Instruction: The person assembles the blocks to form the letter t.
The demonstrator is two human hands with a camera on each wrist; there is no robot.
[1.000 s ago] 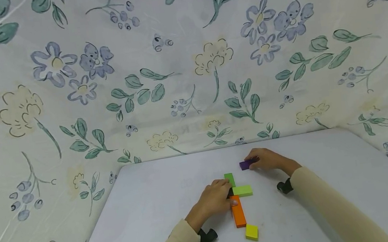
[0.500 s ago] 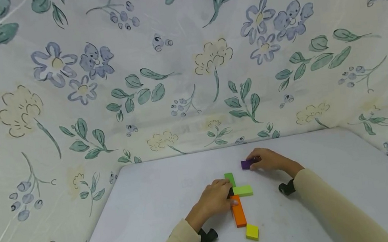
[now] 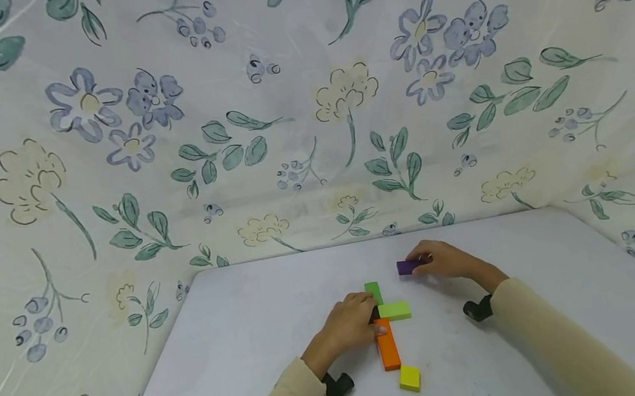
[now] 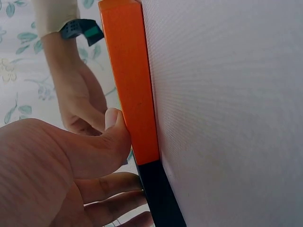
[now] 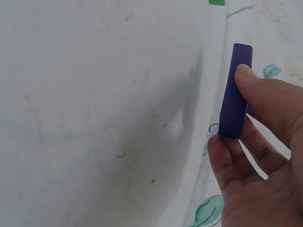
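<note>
My right hand [image 3: 444, 258] pinches a purple block [image 3: 405, 268] toward the back of the table. In the right wrist view, the thumb presses on one face of that purple block [image 5: 233, 104], with fingers behind and below it. My left hand [image 3: 346, 322] lies along the left side of a joined row of blocks. Its thumb touches the orange block [image 3: 388, 350], and its fingertips rest by the black block [image 4: 161, 194], which the hand mostly hides in the head view. A light green block [image 3: 395, 310] juts right from the row, and a green block [image 3: 373, 288] tops it.
A yellow block [image 3: 410, 377] sits at the near end of the orange one. White table [image 3: 249, 323] surface surrounds the blocks. Flower-patterned cloth [image 3: 309, 127] hangs behind and on both sides. Dark devices [image 3: 477, 309] are worn at both wrists.
My right hand has shifted slightly right with the purple block, which has turned a little. The left hand and the row of blocks keep their places; the whole head view has drifted slightly.
</note>
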